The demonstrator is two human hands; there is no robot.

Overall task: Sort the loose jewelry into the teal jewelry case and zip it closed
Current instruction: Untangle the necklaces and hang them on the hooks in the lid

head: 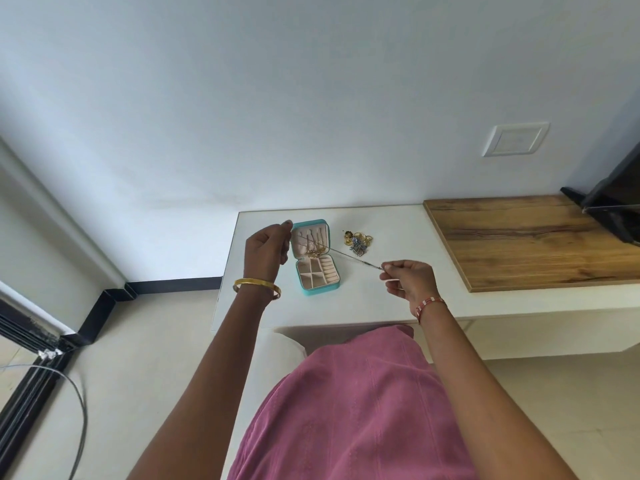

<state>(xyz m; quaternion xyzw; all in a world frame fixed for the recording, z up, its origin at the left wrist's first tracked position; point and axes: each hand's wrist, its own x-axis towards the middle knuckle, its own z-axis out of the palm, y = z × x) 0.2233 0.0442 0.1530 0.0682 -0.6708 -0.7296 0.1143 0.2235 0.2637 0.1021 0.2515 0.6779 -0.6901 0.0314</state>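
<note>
chain stretched taut over the open case

left hand [268, 249] and right hand [408, 280] each keep a pinching grip on one end of a thin necklace [349, 257], probably untangling it above the teal jewelry case [317, 259]; loose jewelry [358, 241] waits beside it on the surface [388, 237].

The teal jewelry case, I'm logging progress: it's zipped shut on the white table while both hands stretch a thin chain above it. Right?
Not quite. The head view shows the teal jewelry case lying open, its compartments showing. The left hand and right hand do stretch the thin chain above it.
</note>
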